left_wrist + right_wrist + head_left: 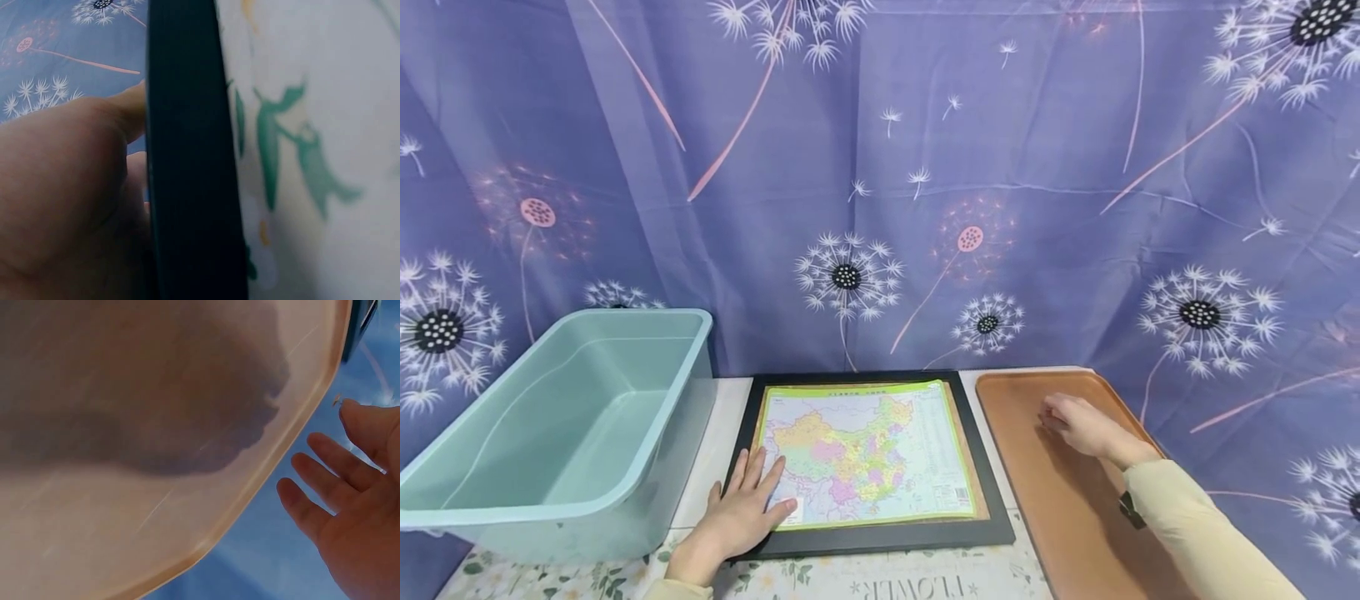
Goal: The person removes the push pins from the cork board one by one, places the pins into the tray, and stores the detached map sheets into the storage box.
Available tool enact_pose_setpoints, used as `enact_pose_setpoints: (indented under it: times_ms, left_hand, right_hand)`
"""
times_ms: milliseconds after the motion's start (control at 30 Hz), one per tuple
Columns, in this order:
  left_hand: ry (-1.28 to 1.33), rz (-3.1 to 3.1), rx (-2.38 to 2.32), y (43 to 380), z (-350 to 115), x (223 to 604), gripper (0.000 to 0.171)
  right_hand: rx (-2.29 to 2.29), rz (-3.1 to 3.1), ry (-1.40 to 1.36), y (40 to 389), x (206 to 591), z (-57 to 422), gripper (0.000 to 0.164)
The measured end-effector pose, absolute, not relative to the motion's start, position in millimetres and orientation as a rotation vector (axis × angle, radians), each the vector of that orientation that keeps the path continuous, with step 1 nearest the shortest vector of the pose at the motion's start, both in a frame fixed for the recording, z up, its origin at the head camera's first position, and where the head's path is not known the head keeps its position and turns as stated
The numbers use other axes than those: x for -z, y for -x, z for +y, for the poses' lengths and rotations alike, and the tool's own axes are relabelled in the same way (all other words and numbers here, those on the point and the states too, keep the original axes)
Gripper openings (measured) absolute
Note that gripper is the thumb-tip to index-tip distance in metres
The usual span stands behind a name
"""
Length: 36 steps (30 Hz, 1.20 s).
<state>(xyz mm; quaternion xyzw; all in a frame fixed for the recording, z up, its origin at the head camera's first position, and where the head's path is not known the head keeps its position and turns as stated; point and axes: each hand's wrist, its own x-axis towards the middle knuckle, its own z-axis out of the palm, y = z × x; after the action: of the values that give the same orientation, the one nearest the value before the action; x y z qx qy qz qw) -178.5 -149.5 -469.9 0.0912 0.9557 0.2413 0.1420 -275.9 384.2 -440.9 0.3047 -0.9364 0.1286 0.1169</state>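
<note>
L hand (741, 510) spread flat on map (872, 454) at lower-left corner, prob to steady it; R hand (1086, 429), over tray (1037, 496) right of map, apparently pinches tiny item (337, 400)

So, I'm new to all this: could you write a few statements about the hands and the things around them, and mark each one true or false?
1. The left hand lies at the lower left of the map and its black frame. True.
2. The right hand is pressing on the map. False: in the head view it is over the brown tray.
3. The frame lies between the blue-green tub and the tray. True.
4. The curtain behind is plain white. False: it is purple-blue, printed with dandelions.
5. The tub stands to the right of the tray. False: it stands at the far left.
</note>
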Motion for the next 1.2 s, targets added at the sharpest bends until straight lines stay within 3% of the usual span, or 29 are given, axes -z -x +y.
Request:
enact_pose_setpoints:
  times_ms: [533, 1200]
  left_hand:
    - [-0.247, 2.767, -0.704, 177, -152, 470, 0.077]
    - [-0.266, 2.774, -0.707, 179, -149, 471, 0.077]
  right_hand:
    - [-0.256, -2.774, -0.91, 270, 444, 436, 0.037]
    - [-0.139, -2.835, -0.808, 263, 453, 432, 0.027]
